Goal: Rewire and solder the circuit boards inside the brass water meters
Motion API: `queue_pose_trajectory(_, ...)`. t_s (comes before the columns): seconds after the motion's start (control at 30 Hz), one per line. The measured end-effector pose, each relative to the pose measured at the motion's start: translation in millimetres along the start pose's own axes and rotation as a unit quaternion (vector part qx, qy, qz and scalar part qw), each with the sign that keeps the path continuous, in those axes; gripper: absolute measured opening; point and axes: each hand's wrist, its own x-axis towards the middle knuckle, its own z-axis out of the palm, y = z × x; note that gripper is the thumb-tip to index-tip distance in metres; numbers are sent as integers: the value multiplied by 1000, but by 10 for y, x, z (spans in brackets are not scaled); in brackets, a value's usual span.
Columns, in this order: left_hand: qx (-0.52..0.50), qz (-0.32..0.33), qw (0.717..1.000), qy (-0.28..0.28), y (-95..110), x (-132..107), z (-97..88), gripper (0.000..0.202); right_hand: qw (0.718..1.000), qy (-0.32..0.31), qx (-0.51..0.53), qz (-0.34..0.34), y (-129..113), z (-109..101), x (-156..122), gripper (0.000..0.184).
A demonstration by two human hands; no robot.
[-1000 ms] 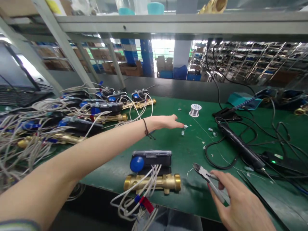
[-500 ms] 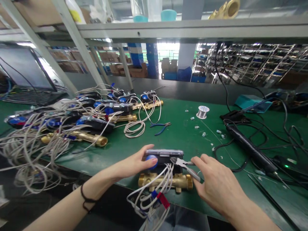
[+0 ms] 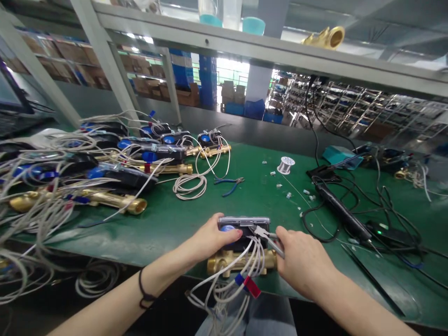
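A brass meter body [image 3: 238, 262] with a black display housing [image 3: 245, 221] lies at the bench's front edge. White cables [image 3: 252, 261] with a blue and a red tag come out of the housing and hang over the edge. My left hand [image 3: 217, 238] grips the housing's left end, its thumb across the blue round part [image 3: 228, 229]. In my right hand [image 3: 301, 256] are grey-handled side cutters [image 3: 268, 235]. Their jaws touch the housing's front just above where the cables come out; whether anything is between the jaws cannot be seen.
Several brass meters [image 3: 119, 200] with tangled cables fill the left side. Blue-handled pliers [image 3: 231, 184], a solder spool [image 3: 286, 165] and small clear scraps lie behind my hands. A soldering iron [image 3: 345, 214] and black tweezers [image 3: 373, 280] are at right. A shelf [image 3: 231, 46] crosses above.
My right hand has closed further around the cutters, and the handles have come nearer together. The camera view has tilted and shifted right. My left hand keeps its hold on the meter.
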Motion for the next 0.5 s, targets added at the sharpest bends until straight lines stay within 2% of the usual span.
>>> queue_pose_trajectory(0.13, -11, -11, 1000, 11, -10, 10, -1, 66, 1000, -13, 6, 4, -4, 5, 4, 9)
queue_pose_trajectory(0.37, -28, -28, 999, 32, -154, 86, -14, 85, 999, -18, 32, 14, 19, 34, 19, 8)
queue_pose_trajectory(0.5, -31, -29, 999, 27, -151, 88, -5, 85, 999, -18, 39, 6, 33, 36, 25, 10)
